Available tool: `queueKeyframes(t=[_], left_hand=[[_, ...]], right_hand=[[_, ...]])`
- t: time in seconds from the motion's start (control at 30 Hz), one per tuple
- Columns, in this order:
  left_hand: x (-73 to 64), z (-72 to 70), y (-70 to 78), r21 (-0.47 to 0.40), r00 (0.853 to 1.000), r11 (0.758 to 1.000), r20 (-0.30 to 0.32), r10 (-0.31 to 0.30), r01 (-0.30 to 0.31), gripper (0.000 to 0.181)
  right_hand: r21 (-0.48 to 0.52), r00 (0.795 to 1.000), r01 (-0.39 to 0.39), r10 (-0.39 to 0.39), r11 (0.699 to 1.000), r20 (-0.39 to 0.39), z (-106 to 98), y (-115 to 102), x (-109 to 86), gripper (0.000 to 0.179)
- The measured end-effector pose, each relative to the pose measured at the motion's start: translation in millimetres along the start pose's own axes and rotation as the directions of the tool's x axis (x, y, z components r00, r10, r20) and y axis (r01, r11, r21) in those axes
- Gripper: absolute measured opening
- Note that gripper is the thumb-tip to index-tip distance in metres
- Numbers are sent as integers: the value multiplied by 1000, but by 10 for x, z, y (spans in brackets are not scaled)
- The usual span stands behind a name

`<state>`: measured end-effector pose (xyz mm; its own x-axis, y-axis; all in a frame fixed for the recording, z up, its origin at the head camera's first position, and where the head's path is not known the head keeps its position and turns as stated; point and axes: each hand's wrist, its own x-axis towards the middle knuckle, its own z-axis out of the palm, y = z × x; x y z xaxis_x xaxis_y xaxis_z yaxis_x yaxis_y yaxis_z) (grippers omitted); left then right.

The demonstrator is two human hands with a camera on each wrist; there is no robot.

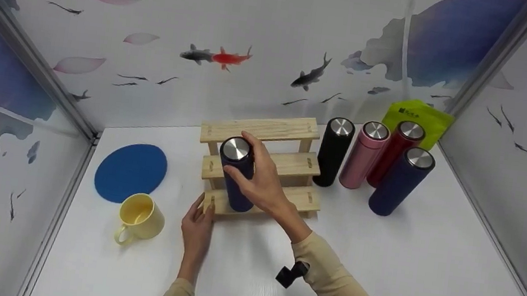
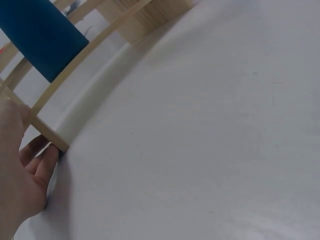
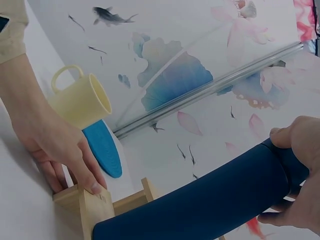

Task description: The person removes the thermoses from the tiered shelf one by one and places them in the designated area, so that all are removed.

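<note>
A dark blue thermos bottle (image 1: 239, 185) with a steel-topped lid stands upright at the left part of the bottom step of a wooden three-step rack (image 1: 291, 164). Fingers and thumb of my right hand (image 1: 264, 183) grip it round the lid end; the right wrist view shows the bottle (image 3: 200, 200) from the side. My left hand (image 1: 196, 230) holds the left end of the bottom step, thumb on top and fingers at the side support, as the left wrist view also shows of the hand (image 2: 25, 170) and the rack (image 2: 50, 135).
Right of the rack stand a black bottle (image 1: 334, 151), a pink bottle (image 1: 364, 158), a red bottle (image 1: 396, 154) and another blue bottle (image 1: 399, 185). A green pouch (image 1: 440, 122) leans behind them. Leftward are a round blue mat (image 1: 130, 172) and a yellow mug (image 1: 149, 222).
</note>
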<state>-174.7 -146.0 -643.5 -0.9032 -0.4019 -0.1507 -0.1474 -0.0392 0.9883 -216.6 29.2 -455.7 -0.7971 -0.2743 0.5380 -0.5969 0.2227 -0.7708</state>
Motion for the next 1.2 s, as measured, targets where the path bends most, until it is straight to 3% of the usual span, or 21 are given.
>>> queueKeyframes(t=[0.2, 0.43, 0.53, 0.97, 1.2], left_hand=[[26, 9, -9, 4, 1000, 1000, -4, 6, -6, 49], [34, 34, -12, 63, 996, 996, -59, 71, -68, 46], [37, 31, -12, 64, 996, 996, -54, 70, -67, 46], [30, 44, -14, 22, 998, 998, -35, 56, -55, 48], [34, 29, -13, 60, 997, 996, -34, 72, -70, 49]], right_hand=[[-44, 999, -19, 20, 999, 29, -72, -18, -2, 76], [-55, 996, -55, 59, 997, 70, -204, -57, -22, 78], [-56, 997, -45, 49, 997, 67, -248, -65, -34, 76], [-23, 996, -79, 78, 997, -54, -494, -41, -195, 71], [-32, 989, -78, 73, 996, -127, -732, -58, -246, 73]])
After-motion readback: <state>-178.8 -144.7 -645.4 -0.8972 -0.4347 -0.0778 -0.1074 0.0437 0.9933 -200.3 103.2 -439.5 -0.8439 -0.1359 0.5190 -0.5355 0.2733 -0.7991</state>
